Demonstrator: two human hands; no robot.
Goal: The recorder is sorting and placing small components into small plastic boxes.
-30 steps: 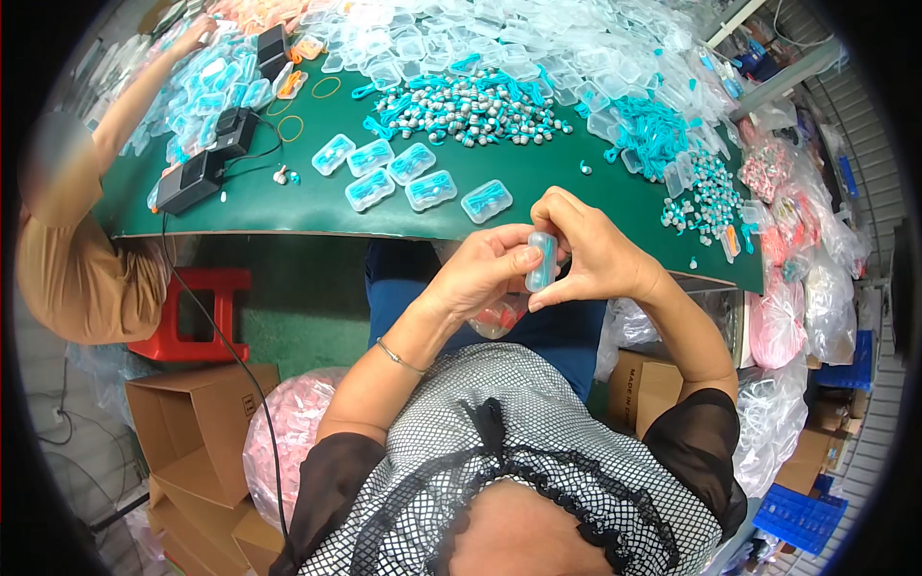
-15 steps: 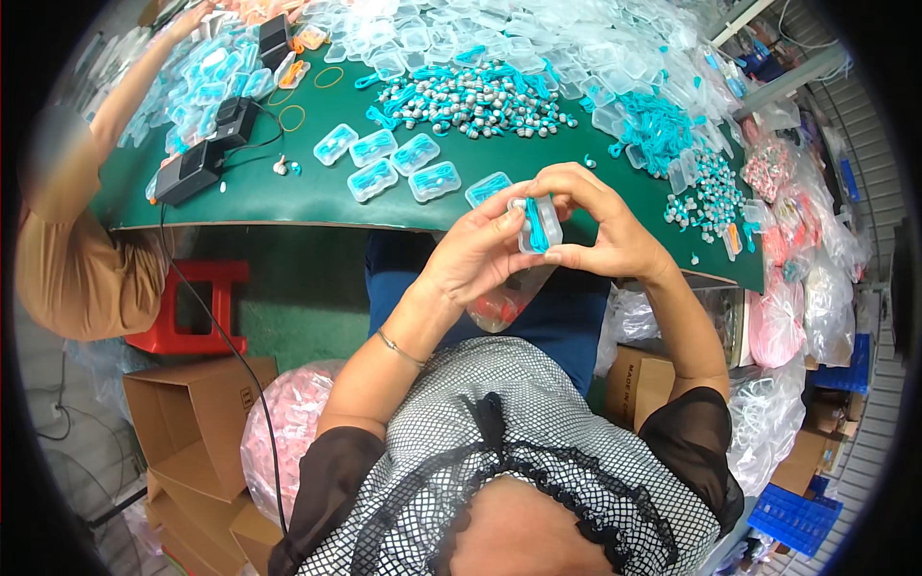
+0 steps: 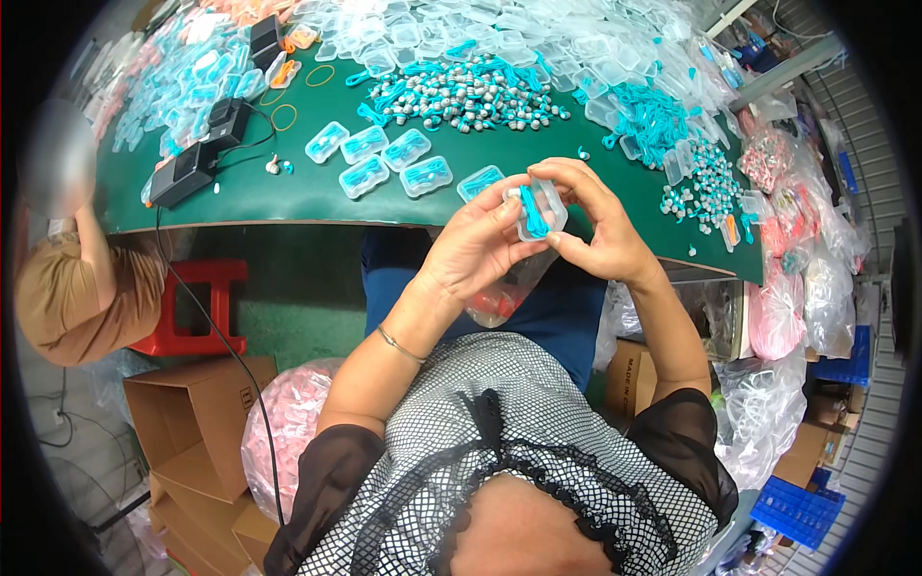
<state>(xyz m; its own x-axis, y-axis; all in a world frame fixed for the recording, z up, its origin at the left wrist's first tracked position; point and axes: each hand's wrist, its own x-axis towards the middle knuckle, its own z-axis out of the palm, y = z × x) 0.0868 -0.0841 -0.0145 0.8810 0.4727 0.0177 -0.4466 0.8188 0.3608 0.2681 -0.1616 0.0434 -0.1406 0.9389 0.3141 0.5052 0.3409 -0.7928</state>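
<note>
Just over the table's near edge, my left hand (image 3: 480,240) pinches a small clear plastic case (image 3: 550,204) between thumb and fingers. Inside it lies a bundled teal earphone cable (image 3: 531,213), with a pale earbud near my left thumb. My right hand (image 3: 610,230) grips the case from the other side, thumb at its lower corner and fingers curled along the far edge. Nearest to my left hand on the green table is a filled case (image 3: 478,182). Several more filled cases (image 3: 425,176) lie to its left.
Teal earphones with silvery buds (image 3: 471,96) are heaped beyond my hands, before a mass of clear cases (image 3: 480,29). Teal cables (image 3: 648,120) lie at right. Black boxes (image 3: 184,175) with a cord stand at left. A co-worker's sleeve (image 3: 91,298) is beside a red stool (image 3: 206,302).
My right thumb has shifted slightly on the case, which shows more of its clear inside now. At left, the co-worker's arm has drawn back from the far pile.
</note>
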